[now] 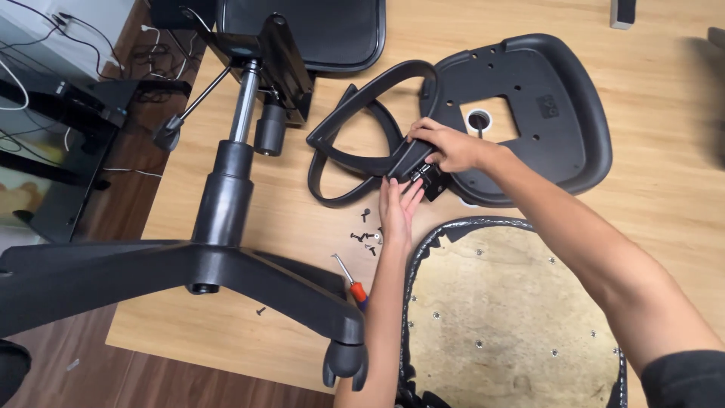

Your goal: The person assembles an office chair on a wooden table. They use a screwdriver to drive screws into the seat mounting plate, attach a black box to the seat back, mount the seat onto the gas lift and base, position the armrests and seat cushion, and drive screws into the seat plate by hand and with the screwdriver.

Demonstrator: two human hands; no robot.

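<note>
— Armrest (361, 121), black, looped plastic: where is it held?

— On the wooden tabletop (664, 174), leaning against the edge of the black seat shell (544, 83). My right hand (445, 147) grips its lower bracket end from above, fingers curled and pressed together around it. My left hand (398, 208) comes up from below, fingers straight and close together, tips touching the small black fitting (430, 177) under the bracket.

— Loose items nearby?

— Scattered black screws (366, 236), just beside my left wrist. One screwdriver (351, 281), orange handle, partly under the chair base (226, 276). One stray screw (260, 310) near the table edge. Upholstered seat pad (498, 317), underside up, just below my forearms. Gas cylinder column (230, 174) rising from the base, to the left.

— Risks, as you judge them?

— First: my left forearm lies right by the screws; a sideways sweep could scatter them, and the stray one could roll off the edge. Second: my left fingers only rest flat, not pinching, so the fitting could slip if my right hand twists the bracket. Third: the armrest loop is unsupported at its far end and could swing against the second loop (332, 177) beneath it.
</note>
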